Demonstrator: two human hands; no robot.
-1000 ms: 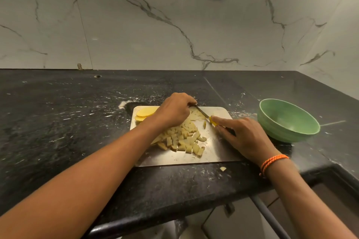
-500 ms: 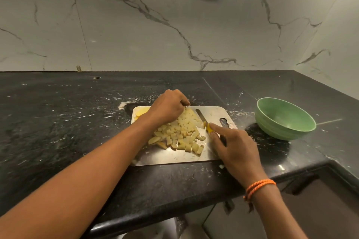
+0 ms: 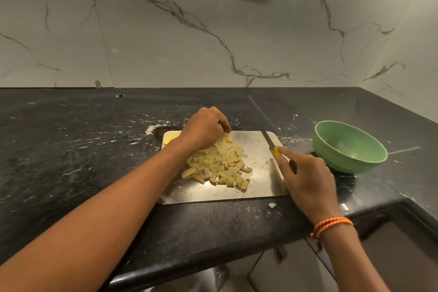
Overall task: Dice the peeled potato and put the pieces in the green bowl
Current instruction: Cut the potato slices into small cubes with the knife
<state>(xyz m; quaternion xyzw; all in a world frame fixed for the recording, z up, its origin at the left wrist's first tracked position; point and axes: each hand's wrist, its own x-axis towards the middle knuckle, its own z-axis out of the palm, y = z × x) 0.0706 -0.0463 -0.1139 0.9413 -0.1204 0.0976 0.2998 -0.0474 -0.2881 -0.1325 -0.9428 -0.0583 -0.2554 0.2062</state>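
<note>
Left hand [image 3: 205, 127] curled over far edge of dice pile [image 3: 219, 162], fingertips in pieces; whether grip holds any, I cannot tell. Right hand [image 3: 308, 178] clenched round knife [image 3: 272, 147], forefinger along yellow handle, blade pointing away along board's right side. Pile sits mid board [image 3: 213, 197] on desk [image 3: 71, 149]. Bowl [image 3: 350, 147] empty, right of board, just beyond right hand. I judge dicing near done; transfer runs rightward, right hand nearer bowl. One stray piece [image 3: 272, 205] on desk, front of board.
</note>
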